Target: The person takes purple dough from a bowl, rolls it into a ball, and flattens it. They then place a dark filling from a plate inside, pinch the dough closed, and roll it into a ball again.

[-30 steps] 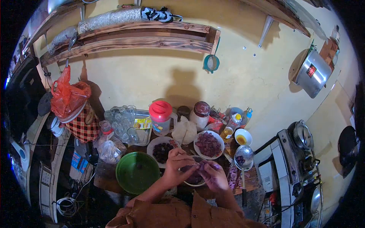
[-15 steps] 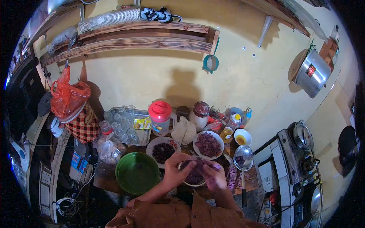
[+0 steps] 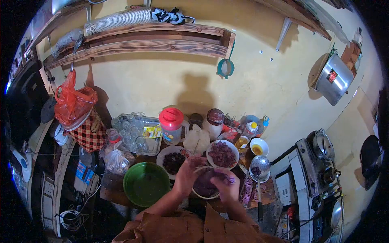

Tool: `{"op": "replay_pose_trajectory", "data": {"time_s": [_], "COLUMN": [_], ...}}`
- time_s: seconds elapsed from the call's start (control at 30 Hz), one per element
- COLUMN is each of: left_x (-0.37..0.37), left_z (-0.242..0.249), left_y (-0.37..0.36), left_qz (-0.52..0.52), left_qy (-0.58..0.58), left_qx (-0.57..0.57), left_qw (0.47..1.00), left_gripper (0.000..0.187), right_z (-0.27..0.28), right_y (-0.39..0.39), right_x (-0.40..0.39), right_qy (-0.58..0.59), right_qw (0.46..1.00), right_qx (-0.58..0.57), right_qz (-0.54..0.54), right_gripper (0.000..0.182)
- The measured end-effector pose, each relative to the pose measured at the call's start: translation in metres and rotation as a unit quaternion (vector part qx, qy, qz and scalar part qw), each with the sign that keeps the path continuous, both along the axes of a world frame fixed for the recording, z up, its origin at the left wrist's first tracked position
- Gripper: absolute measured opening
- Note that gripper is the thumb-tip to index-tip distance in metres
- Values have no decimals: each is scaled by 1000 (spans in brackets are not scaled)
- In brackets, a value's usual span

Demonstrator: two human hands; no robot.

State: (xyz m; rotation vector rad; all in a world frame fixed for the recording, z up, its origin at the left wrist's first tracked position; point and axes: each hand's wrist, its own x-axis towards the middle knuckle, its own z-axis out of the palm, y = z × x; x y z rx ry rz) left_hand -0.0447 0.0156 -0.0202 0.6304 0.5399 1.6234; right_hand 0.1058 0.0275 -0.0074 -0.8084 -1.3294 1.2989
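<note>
My left hand (image 3: 187,175) hovers over the left rim of a pale bowl (image 3: 198,195) of dark purple mash, with its fingers curled toward the two plates behind. What those fingers hold is hidden. My right hand (image 3: 225,187) is over the bowl's right side and pinches a small purple piece (image 3: 229,180). Just beyond the hands, a white plate of dark round pieces (image 3: 173,161) stands next to a white plate of purple chunks (image 3: 222,154).
A green bowl (image 3: 146,183) sits left of the hands. Along the wall stand a red-lidded jug (image 3: 171,124), a jar (image 3: 213,120), a tray of glasses (image 3: 133,130) and bottles. A metal skimmer (image 3: 259,166) and a small bowl of yellow liquid (image 3: 259,146) lie right. A stove (image 3: 320,162) is far right.
The hands were pressed together around a purple lump over the bowl. They have come apart: the left rose toward the plates, the right dropped slightly with a purple bit.
</note>
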Motion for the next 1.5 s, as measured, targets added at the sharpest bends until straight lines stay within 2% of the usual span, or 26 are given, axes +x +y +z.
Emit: {"op": "replay_pose_trajectory", "data": {"time_s": [0.03,0.1,0.17,0.3,0.43,0.5,0.57,0.6,0.67,0.7,0.77,0.8,0.87,0.9,1.0,1.03,1.13,1.17,1.2,1.23,1.27,1.3,1.33,1.37,1.47,1.5], "left_x": [3,7,8,11,19,38,64,51,18,14,12,23,54,56,19,15,22,36,43,40,31,22,15,11,22,29], "left_z": [2,11,5,-23,-22,-23,-40,-48,-64,-59,-47,-43,-39,-84,-74,-68,-57,-54,-52,-48,-42,-36,-33,-38,-32,-42], "left_y": [2,-1,2,11,8,7,9,13,15,16,13,12,12,31,24,24,17,15,13,13,15,17,19,23,13,17], "left_qz": [-67,-128,-190,-92,-143,-188,-55,-52,-288,-288,-362,-363,-153,-353,-317,-316,-425,-363,-293,-292,-274,-257,-239,-413,-464,-465], "left_qy": [-140,-200,-288,-124,-95,-119,-174,-173,-328,-328,-534,-536,-177,-411,-306,-304,-382,-307,-226,-226,-250,-273,-296,-501,-494,-495], "left_qx": [-30,-61,-119,-209,-110,-100,304,305,101,99,-108,-108,-89,244,-10,-8,27,-23,-74,-75,-96,-117,-136,140,71,72], "left_qw": [988,970,931,966,979,970,935,935,894,895,756,755,968,804,898,898,820,880,926,926,924,920,915,748,732,731], "left_gripper": [62,64,64,66,58,60,66,66,72,72,75,75,87,87,87,87,89,93,98,98,99,101,102,101,101,101], "right_z": [4,11,14,28,27,-22,4,2,-4,-6,-10,-1,33,41,-43,-34,-37,-86,-88,-85,-60,-33,-18,-17,1,-13], "right_y": [-3,-6,-2,15,25,15,2,2,0,8,27,23,-3,-9,1,14,36,25,16,8,-3,-8,-5,14,37,35], "right_x": [-4,-9,-11,2,-4,-25,-37,-36,-28,-25,-22,-25,-37,-41,-24,-22,-39,-78,-100,-110,-90,-53,-27,-25,-24,-22], "right_qy": [0,-286,-299,-259,-301,-328,-357,-355,-435,-434,-413,-415,-494,-528,-505,-504,-433,-424,-426,-512,-510,-497,-404,-461,-370,-313], "right_qw": [1000,900,882,900,905,897,866,865,782,783,846,845,829,817,766,766,808,813,814,691,693,822,818,808,870,876], "right_qx": [-1,327,364,349,299,297,336,338,432,431,337,337,244,196,385,387,397,245,245,-56,-57,182,394,361,317,364], "right_qz": [0,-12,-11,-20,-15,6,102,105,114,114,25,25,94,127,102,101,-42,-313,-311,-507,-507,-213,113,66,-78,-30], "right_gripper": [24,29,29,34,60,68,93,93,85,85,90,90,91,91,91,91,92,89,89,90,90,94,100,90,89,89]}}
